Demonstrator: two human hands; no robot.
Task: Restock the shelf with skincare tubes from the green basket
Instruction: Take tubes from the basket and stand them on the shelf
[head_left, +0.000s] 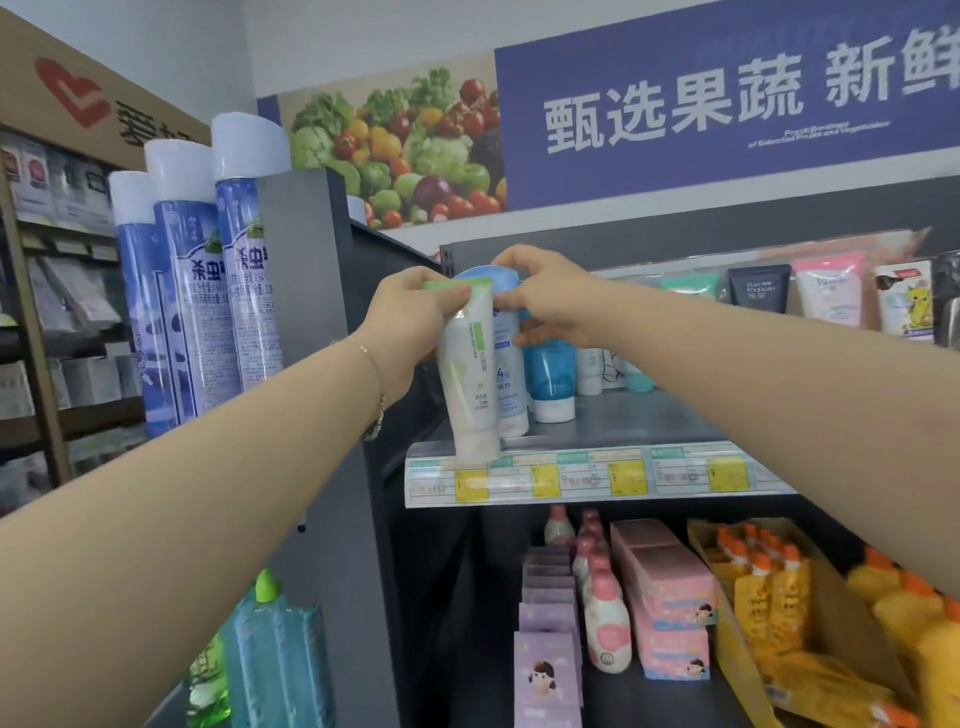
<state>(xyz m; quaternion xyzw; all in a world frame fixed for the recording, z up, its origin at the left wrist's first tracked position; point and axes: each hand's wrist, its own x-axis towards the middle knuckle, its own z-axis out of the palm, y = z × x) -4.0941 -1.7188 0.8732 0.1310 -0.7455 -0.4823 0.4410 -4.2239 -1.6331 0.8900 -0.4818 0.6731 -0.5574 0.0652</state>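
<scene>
Our left hand pinches the green-white tube at its crimp, not yet seated on the shelf. Right hand pinches the blue tube just beside it; basket unseen.

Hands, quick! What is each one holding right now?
Left hand: grips the green-topped tube by its top end.
Right hand: pinches the blue-topped tube behind it.

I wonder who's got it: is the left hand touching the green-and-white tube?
Touching. The head view shows the left hand pinching the flat top of the green-and-white tube.
</scene>
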